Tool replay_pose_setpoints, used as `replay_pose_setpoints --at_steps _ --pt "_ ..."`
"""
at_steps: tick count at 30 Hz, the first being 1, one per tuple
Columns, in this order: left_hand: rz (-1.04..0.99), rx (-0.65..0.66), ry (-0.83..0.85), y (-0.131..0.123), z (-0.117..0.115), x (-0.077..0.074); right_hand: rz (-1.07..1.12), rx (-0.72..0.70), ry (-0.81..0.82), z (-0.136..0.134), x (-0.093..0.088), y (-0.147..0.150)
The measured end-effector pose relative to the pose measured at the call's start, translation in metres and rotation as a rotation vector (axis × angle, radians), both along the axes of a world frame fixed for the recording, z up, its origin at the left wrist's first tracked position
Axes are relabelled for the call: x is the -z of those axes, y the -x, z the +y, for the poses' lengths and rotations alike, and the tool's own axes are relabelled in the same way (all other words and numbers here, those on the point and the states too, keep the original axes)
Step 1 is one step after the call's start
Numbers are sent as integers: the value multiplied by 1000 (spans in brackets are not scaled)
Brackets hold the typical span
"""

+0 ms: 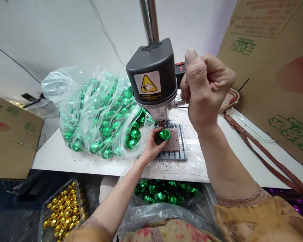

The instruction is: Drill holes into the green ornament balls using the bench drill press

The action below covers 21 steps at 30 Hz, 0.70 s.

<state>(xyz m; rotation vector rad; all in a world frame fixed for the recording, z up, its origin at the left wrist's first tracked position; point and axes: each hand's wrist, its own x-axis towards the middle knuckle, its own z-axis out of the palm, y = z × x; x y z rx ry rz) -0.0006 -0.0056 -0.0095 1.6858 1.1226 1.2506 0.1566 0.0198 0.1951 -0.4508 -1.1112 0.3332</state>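
A small black drill press [154, 74] stands in the middle, its bit meeting the top of a shiny green faceted ball [164, 134]. My left hand [153, 144] grips this ball between thumb and fingers, over a brown pad [175, 139] on the slotted metal base [183, 148]. To the right of the motor housing, my raised right hand [207, 84] is wrapped in a fist round the press's feed handle, most of which the fingers hide. Dark shavings lie scattered around the base.
A clear plastic bag [63, 87] of green balls lies left on the white table [53, 158]. More green balls [164, 193] sit in plastic below the edge. Gold balls [63, 211] fill a lower-left bin. Cardboard boxes [275, 87] and a brown strap [262, 151] are at right.
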Motion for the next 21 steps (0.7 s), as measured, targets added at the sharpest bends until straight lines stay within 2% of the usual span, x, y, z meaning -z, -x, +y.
replay_pose_setpoints --at_steps 6,11,17,21 --pt "-29 -8 9 -5 -4 2 -24 -8 34 -4 -2 -1" --pt "-37 -24 -26 -8 -9 -3 -4 -44 -3 -4 -2 -1" --pt "-34 -31 9 -9 -10 -7 8 -74 -18 -5 0 -2" --pt "-63 -12 16 -9 -10 -7 3 -21 -45 -14 7 -1"
